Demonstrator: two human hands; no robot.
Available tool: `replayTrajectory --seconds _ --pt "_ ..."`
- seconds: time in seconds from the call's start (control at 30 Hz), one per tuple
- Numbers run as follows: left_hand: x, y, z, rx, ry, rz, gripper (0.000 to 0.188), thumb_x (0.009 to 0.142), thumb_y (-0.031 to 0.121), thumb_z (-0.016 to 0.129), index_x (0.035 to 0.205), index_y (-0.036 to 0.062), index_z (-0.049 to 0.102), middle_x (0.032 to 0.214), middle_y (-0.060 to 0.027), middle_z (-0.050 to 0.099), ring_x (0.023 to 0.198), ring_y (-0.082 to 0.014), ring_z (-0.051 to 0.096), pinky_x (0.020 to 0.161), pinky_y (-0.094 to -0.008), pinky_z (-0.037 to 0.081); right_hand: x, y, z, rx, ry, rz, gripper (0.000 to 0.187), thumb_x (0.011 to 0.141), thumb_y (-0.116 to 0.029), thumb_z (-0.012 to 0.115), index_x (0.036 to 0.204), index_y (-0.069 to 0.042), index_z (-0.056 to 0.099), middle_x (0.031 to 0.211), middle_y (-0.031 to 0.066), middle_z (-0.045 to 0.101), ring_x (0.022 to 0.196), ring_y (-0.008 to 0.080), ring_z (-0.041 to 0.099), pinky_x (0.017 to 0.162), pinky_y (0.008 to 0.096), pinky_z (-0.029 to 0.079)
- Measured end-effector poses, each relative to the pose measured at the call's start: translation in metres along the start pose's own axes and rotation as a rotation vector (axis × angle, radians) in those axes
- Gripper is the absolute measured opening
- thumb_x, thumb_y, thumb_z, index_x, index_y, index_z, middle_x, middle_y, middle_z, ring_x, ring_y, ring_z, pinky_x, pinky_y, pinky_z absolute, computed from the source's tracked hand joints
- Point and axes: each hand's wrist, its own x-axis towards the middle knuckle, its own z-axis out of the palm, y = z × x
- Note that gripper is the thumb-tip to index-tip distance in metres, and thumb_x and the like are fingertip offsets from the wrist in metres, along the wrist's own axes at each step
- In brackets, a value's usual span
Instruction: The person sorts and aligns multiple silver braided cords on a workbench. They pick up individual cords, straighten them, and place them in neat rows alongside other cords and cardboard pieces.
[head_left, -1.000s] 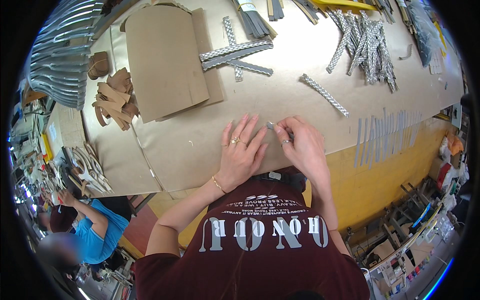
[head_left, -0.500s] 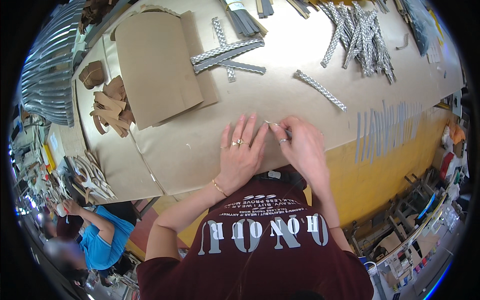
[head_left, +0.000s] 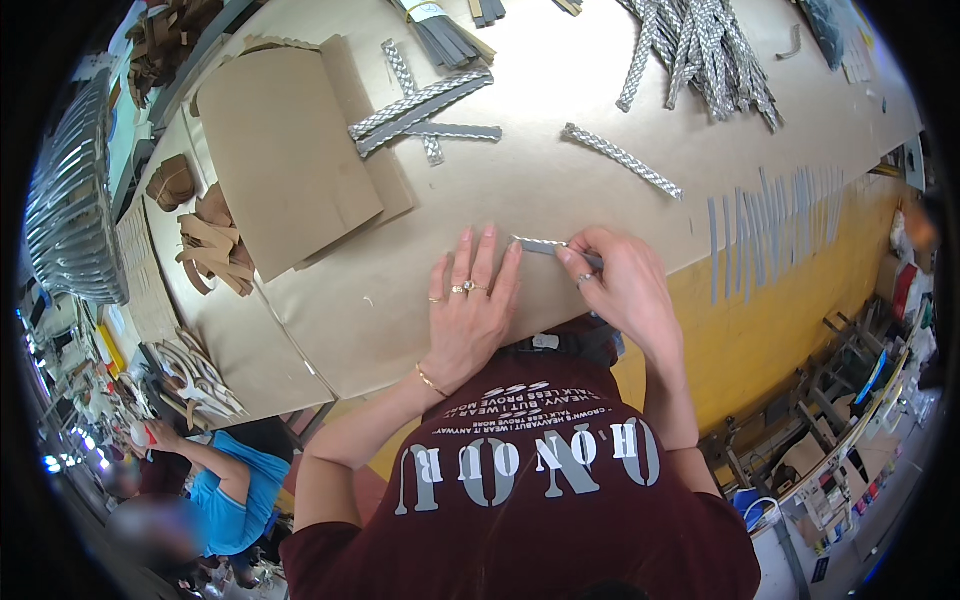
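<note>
There it was, the grey strip (head_left: pixel 540 247) between the two hands over the tabletop (head_left: pixel 425 215), with the right hand's (head_left: pixel 628 285) thumb and forefinger clamped on its right end! The left hand (head_left: pixel 466 312) lay flat, fingers slightly apart, index fingertip right at the strip's left end, while a silver braided piece (head_left: pixel 622 161) rested farther out, beyond the right hand.

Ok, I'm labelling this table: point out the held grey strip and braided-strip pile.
Held grey strip (head_left: pixel 541 248), head view: its exposed grey face.
Braided-strip pile (head_left: pixel 712 68), head view: its middle.
</note>
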Motion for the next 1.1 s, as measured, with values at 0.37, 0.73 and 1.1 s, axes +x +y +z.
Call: replayTrajectory --seconds 0.37,0.73,1.1 --pt "-0.001 0.003 -0.005 0.043 -0.099 -0.002 0.055 0.089 0.025 0.065 0.141 0.015 0.05 0.152 -0.0124 0.04 0.14 -0.0287 0.039 0.112 -0.0489 0.026 0.002 -0.001 -0.001 -0.011 -0.015 0.012 0.022 0.09 -0.022 0.067 0.085 -0.001 0.067 0.064 0.0161 0.063 0.061 0.0318 0.064 0.062 0.0402 0.048" --pt "-0.001 0.011 0.005 -0.145 -0.152 0.151 0.061 0.089 0.009 0.048 0.148 -0.0035 0.033 0.156 -0.0184 0.031 0.145 -0.0301 0.03 0.119 -0.0442 0.025 0.004 0.002 0.0 0.023 -0.03 0.008 0.02 0.089 -0.021 0.067 0.086 -0.001 0.066 0.072 0.0171 0.066 0.066 0.0298 0.067 0.063 0.0382 0.05" --pt "0.005 0.02 -0.003 0.106 -0.178 0.183 0.057 0.092 0.014 0.046 0.145 -0.0047 0.038 0.152 -0.0196 0.038 0.143 -0.0308 0.036 0.119 -0.0434 0.028 0.005 0.007 -0.003 0.081 -0.035 0.001 0.017 0.084 -0.019 0.065 0.082 -0.002 0.068 0.065 0.0156 0.064 0.064 0.0335 0.064 0.062 0.0423 0.049"
